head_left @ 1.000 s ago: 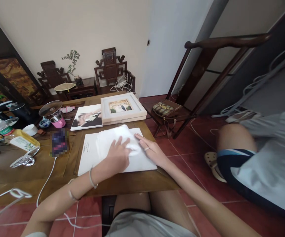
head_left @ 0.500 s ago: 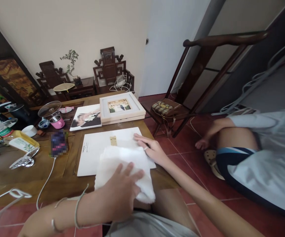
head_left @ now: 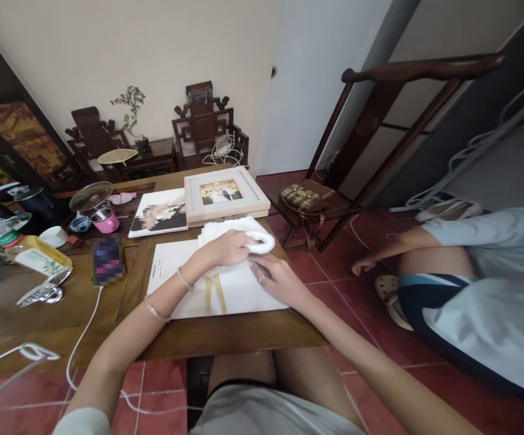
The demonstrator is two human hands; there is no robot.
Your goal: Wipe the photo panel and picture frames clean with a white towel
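My left hand [head_left: 225,248] is closed on a folded white cloth [head_left: 248,232] and presses it on the far edge of a white board [head_left: 239,293] that lies flat on the wooden table [head_left: 121,302]. A tan strip shows on the board below the cloth. My right hand [head_left: 277,281] lies flat on the board's right part, fingers stretched out, holding it down. Just beyond the cloth stands a white picture frame [head_left: 223,196] with a photo in it, and a photo print [head_left: 159,212] lies to its left.
On the table's left are a phone [head_left: 106,260] on a white cable, a pink cup [head_left: 106,222], a small fan [head_left: 92,196] and a yellow tray [head_left: 39,257]. A dark wooden chair [head_left: 334,181] with a checked bag stands right. Another person [head_left: 479,302] crouches at the right.
My left hand carried the cloth from the table's near edge back up across the board to its far edge. The right hand slid slightly nearer. The person at the right shifted an arm.
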